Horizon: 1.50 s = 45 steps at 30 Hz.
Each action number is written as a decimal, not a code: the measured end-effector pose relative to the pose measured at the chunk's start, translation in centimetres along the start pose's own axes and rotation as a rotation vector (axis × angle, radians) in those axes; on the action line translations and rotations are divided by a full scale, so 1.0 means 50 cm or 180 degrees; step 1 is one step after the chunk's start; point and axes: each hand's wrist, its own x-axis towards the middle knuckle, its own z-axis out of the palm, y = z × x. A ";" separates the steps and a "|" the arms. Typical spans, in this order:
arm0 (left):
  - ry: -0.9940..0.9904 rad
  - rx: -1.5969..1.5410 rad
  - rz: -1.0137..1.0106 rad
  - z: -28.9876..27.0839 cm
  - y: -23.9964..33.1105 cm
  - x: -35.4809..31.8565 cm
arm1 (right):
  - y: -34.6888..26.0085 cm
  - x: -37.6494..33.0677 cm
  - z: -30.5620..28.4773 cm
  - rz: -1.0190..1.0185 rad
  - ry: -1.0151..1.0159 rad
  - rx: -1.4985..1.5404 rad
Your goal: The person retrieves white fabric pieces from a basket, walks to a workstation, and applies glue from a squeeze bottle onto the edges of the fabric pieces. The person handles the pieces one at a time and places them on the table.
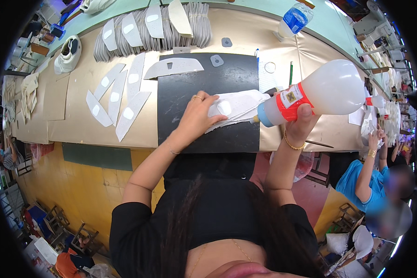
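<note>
My right hand [300,123] is wrapped round the neck of a large translucent squeeze bottle [340,88] with a red label and a blue collar. The bottle lies tilted on its side, its nozzle pointing left at the edge of some white shoe-upper pieces [238,104]. With thumb and fingers, my left hand [200,112] grips the left end of these stacked pieces, beside a white oval patch on the top one. They lie over a black mat [208,139]. Just beyond, a curved white piece [173,67] with a small dark cutout rests partly on the mat.
Several patched pieces [136,76] lie left of the mat. Behind them stands a long row of grey pieces [190,23]. A white shoe [68,54] is at the far left, a water bottle [294,21] at the back right. A green pencil [291,73] lies near paper. A co-worker [363,185] sits at the right.
</note>
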 end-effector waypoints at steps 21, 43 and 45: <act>-0.1236 -0.4501 -0.1544 -0.062 0.092 -0.001 | -0.013 -0.024 0.056 -0.0213 0.0135 0.0033; -0.1344 -0.5034 -0.1559 -0.107 0.146 -0.014 | -0.062 0.007 0.124 -0.0643 -0.0450 -0.0396; -0.1364 -0.5099 -0.1521 -0.112 0.151 -0.012 | -0.062 0.010 0.124 -0.0672 -0.0441 -0.0435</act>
